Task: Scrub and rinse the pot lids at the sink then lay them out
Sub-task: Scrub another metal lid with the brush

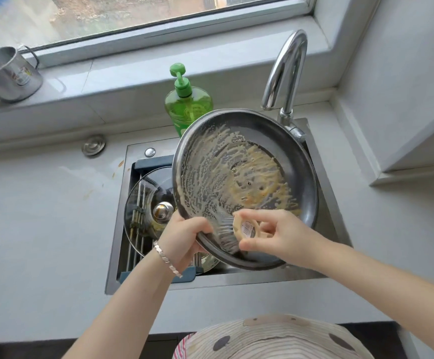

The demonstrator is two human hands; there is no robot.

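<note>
Grey counter (42,216), sink (118,224) set into it. Large steel lid (249,161) held tilted above sink, underside up, smeared with yellowish suds. Glass lid (143,203) lies on rack (136,247) in sink, knob up, partly under steel lid. Tap (288,63), green soap bottle (187,107) behind. Steel mug (8,73) on sill. Left hand (182,237) clasps steel lid's near rim. Right hand (275,234) pinches brush (245,228), bristles against lid's inner surface near rim.
</note>
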